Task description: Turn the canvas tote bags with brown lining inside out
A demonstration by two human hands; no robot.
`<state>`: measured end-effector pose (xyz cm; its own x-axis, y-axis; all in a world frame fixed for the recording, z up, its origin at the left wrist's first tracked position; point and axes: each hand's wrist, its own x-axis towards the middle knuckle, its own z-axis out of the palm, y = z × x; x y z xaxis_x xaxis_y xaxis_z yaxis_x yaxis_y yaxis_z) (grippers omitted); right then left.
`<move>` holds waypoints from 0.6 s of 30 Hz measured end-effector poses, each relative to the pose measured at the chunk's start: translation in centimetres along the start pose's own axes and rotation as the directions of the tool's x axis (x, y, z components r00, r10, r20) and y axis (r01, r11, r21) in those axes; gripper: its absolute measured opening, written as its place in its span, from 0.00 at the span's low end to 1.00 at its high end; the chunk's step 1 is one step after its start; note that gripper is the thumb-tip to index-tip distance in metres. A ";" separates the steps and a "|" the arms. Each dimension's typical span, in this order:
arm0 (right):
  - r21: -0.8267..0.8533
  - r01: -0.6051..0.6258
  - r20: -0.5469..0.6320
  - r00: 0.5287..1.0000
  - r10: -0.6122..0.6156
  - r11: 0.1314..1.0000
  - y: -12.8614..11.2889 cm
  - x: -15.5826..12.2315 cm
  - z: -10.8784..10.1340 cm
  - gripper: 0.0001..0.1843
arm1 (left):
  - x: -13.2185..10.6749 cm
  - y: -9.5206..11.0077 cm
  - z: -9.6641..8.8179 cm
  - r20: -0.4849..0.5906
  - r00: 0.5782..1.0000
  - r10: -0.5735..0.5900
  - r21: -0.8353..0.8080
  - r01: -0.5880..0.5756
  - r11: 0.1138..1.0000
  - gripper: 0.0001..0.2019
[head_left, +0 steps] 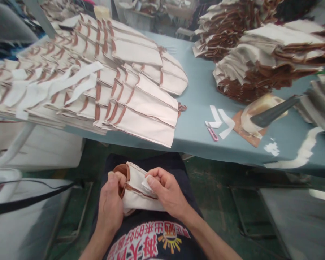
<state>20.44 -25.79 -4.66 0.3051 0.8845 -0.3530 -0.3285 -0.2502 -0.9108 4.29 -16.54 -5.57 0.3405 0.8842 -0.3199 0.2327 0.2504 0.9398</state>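
In my lap lies a cream fabric piece (141, 200) with brown lining and a brown seam along its length. My left hand (112, 195) is closed on its brown-lined open end, thumb outside and fingers partly inside the opening. Over the seam, my right hand (165, 189) pinches a small white strip (146, 184) between thumb and fingers. That hand also rests against the cream fabric. The far end of the piece is hidden beneath my right hand.
Rows of similar cream pieces (148, 112) overlap on the blue table (195, 86), with white strips (59, 85) on top. Brown-and-cream stacks (260, 68) stand at the right. Near the edge are a pink thread snipper (212, 133) and a glue-stained container (262, 112) with a dark handle.
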 end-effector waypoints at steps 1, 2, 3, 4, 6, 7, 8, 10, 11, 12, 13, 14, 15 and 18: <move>0.017 -0.022 0.005 1.000 0.022 1.000 0.9 0.2 0.1 0.32 | -0.2 -0.4 -0.2 -0.001 1.000 0.007 0.024 -0.007 1.000 0.38; 0.024 -0.041 0.009 0.999 0.041 0.999 1.7 0.4 0.3 0.33 | -0.4 -0.7 -0.3 0.009 1.000 0.013 0.049 -0.013 0.999 0.38; 0.027 -0.058 0.013 0.998 0.058 0.998 2.5 0.5 0.3 0.34 | -0.7 -0.9 -0.5 0.029 0.999 0.019 0.073 -0.021 0.997 0.38; 0.030 -0.075 0.014 0.997 0.075 0.997 3.1 0.5 0.4 0.35 | -1.1 -1.1 -0.8 0.051 0.998 0.028 0.098 -0.032 0.995 0.38; 0.036 -0.108 0.015 0.994 0.108 0.993 4.2 0.4 0.6 0.36 | -1.8 -1.2 -1.4 0.094 0.994 0.049 0.151 -0.063 0.987 0.34; 0.039 -0.123 0.017 0.992 0.122 0.992 4.5 0.3 0.7 0.36 | -2.1 -1.1 -1.7 0.114 0.992 0.061 0.177 -0.081 0.981 0.31; 0.040 -0.134 0.019 0.991 0.133 0.990 4.8 0.2 0.7 0.36 | -2.4 -1.0 -2.1 0.134 0.988 0.073 0.202 -0.099 0.974 0.27; 0.037 -0.143 0.020 0.990 0.143 0.989 5.0 0.1 0.9 0.36 | -2.7 -0.6 -2.8 0.183 0.979 0.095 0.243 -0.139 0.960 0.20; 0.032 -0.141 0.019 0.990 0.140 0.990 4.9 0.0 1.0 0.36 | -2.8 -0.3 -3.1 0.213 0.972 0.103 0.259 -0.158 0.953 0.17; 0.024 -0.133 0.015 0.991 0.133 0.991 4.8 0.0 1.0 0.36 | -2.8 0.0 -3.4 0.242 0.964 0.112 0.273 -0.178 0.945 0.15; 0.014 -0.122 0.010 0.993 0.122 0.992 4.6 -0.1 1.0 0.35 | -2.8 0.4 -3.6 0.268 0.956 0.120 0.284 -0.198 0.938 0.13; 0.001 -0.108 0.004 0.994 0.108 0.994 4.3 -0.2 1.0 0.34 | -2.7 0.8 -3.7 0.289 0.949 0.128 0.294 -0.215 0.931 0.13; -0.013 -0.094 -0.004 0.996 0.094 0.996 3.9 -0.3 1.0 0.33 | -2.6 1.2 -3.7 0.302 0.944 0.136 0.301 -0.230 0.925 0.12; -0.052 -0.048 -0.042 0.998 0.046 0.997 2.2 -0.8 0.7 0.28 | -2.1 2.6 -3.6 0.314 0.933 0.176 0.296 -0.272 0.916 0.14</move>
<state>18.84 -26.75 -6.26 0.3272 0.8548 -0.4028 -0.2955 -0.3123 -0.9028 0.87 -16.38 -2.05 0.6446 0.7451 -0.1711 0.3897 -0.1277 0.9120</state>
